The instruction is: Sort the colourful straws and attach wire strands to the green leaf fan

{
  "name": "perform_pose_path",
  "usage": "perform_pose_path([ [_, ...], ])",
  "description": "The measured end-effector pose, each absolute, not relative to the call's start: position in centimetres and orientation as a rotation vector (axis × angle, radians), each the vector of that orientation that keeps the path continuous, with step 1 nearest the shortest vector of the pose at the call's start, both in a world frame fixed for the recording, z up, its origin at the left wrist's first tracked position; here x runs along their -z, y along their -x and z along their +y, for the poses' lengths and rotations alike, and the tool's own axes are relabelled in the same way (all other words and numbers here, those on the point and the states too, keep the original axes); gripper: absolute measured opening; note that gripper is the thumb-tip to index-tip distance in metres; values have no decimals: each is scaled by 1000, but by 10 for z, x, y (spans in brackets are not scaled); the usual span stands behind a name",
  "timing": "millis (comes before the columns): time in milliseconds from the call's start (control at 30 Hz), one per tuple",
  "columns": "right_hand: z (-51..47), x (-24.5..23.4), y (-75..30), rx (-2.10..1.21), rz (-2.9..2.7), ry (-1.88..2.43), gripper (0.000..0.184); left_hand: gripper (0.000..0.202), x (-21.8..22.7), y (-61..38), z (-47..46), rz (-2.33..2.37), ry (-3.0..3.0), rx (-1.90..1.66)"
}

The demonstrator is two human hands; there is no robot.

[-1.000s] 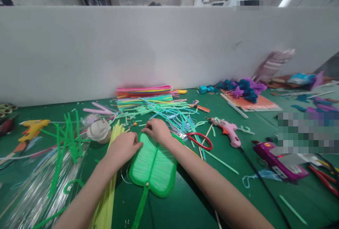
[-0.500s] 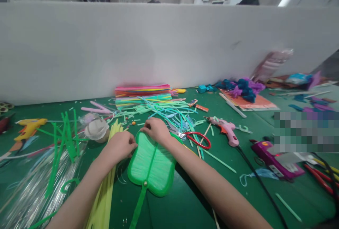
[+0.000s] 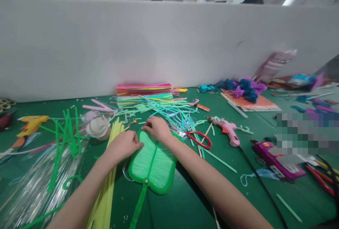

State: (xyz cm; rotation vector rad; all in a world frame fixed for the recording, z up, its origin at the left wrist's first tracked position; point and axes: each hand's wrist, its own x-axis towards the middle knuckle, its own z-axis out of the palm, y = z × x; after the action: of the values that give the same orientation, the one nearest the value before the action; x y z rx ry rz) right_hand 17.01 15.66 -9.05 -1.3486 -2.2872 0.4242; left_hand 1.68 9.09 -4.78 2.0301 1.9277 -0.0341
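Note:
A green hand fan (image 3: 141, 162) with a fuzzy rim, a pale streaked face and a midrib lies in front of me. A small gold bead (image 3: 146, 181) sits at its base, above a green strip handle (image 3: 139, 204). My left hand (image 3: 127, 146) is closed at the fan's upper left edge, fingertips on the face. My right hand (image 3: 158, 128) pinches the top edge, its wrist covering the upper right part. A thin clear thread (image 3: 125, 170) loops beside the fan's left side. Whether the fingertips hold any thread is too small to tell.
Red-handled scissors (image 3: 198, 139) lie right of my right hand, near a pink glue gun (image 3: 229, 130). Yellow strips (image 3: 103, 193) run under my left forearm. Colourful pipe cleaners (image 3: 144, 89) pile up before the white partition (image 3: 145, 42). A yellow glue gun (image 3: 33, 123) lies at left.
My left hand has shifted right, from the fan's edge onto its face. The right hand stays at the top edge. The view has moved slightly.

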Motion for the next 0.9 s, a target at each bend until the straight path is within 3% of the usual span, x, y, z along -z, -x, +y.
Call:
perform_pose_path([
  [433, 156, 91, -171, -424, -2301, 1340, 34, 29, 37, -25, 81, 1974, -2086, 80],
  [667, 156, 89, -172, -424, -2306, 1351, 30, 18, 41, -32, 80, 2072, -2170, 117],
  [900, 157, 90, -171, -419, -2312, 1339, 27, 27, 41, -44, 73, 2138, -2182, 190],
])
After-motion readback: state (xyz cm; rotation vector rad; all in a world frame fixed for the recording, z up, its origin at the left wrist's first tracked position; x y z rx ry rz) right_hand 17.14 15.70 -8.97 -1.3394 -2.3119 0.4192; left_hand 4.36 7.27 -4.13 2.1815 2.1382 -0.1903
